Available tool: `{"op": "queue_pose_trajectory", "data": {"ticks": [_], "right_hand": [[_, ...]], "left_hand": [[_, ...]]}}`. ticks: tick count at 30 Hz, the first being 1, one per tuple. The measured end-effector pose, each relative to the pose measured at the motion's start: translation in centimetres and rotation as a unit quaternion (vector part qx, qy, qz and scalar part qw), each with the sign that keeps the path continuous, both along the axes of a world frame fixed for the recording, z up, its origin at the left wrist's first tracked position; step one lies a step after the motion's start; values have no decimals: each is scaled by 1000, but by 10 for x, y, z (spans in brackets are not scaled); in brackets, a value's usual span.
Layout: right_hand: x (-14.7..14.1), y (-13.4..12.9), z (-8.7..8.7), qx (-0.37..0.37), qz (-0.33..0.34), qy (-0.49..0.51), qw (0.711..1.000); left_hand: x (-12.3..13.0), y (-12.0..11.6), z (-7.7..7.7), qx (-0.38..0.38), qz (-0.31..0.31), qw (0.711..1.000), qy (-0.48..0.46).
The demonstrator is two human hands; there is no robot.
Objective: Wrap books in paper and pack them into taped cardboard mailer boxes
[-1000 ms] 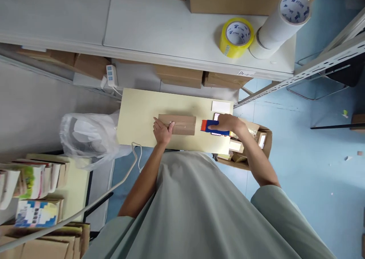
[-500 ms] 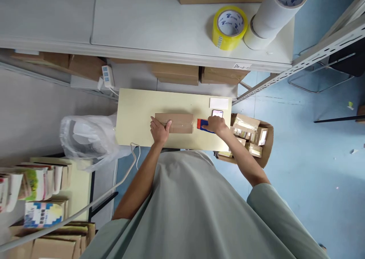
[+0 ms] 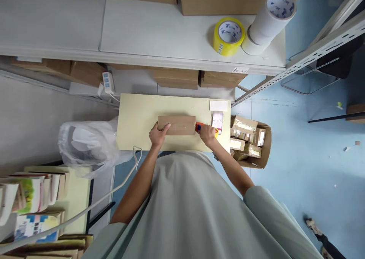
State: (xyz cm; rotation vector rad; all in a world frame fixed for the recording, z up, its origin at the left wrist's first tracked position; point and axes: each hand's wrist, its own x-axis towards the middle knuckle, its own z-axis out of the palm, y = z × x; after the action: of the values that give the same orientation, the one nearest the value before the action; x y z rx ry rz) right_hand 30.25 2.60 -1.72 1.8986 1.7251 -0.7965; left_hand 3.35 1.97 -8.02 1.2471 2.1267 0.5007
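Observation:
A long brown cardboard box (image 3: 181, 126) lies on the pale yellow table (image 3: 137, 111). My left hand (image 3: 157, 134) grips its left end, with the thumb on top and the fingers round the far side. In my right hand (image 3: 208, 133) is a red and blue tape dispenser (image 3: 199, 127), its front against or very close to the box's right end. A bit of yellow shows beneath that hand, and the rest of the dispenser is hidden by my fingers. Just beyond my right hand lies a phone (image 3: 217, 119) with its screen lit.
A white card (image 3: 218, 105) lies at the table's far right. An open carton of small boxes (image 3: 265, 149) stands right of the table, a clear plastic bag (image 3: 85, 141) left. The shelf (image 3: 159, 35) holds yellow tape (image 3: 229, 37) and white rolls (image 3: 266, 23). A person's foot (image 3: 313, 226) shows lower right.
My right hand has brought the tape dispenser left to the box's right end, uncovering more of the phone. My left hand has gone from lying spread on the box to gripping its end.

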Motion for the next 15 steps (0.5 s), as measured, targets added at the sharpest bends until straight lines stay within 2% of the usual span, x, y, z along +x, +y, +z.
{"op": "queue_pose_trajectory", "data": {"ticks": [4,7,10,15], "right_hand": [[12,-9,3,54,-165,2,985],[12,-12,6,96,-251,81,960],[0,-14,5,123,-304,144,934],[-26,-19,11,166,-332,139,918]], "left_hand": [[-18,-8,-2,28,-32,990,-132],[-27,-8,-5,31,-52,986,-155],[-31,-5,-5,38,-85,981,-170],[-40,-3,-2,24,-123,977,-174]]}}
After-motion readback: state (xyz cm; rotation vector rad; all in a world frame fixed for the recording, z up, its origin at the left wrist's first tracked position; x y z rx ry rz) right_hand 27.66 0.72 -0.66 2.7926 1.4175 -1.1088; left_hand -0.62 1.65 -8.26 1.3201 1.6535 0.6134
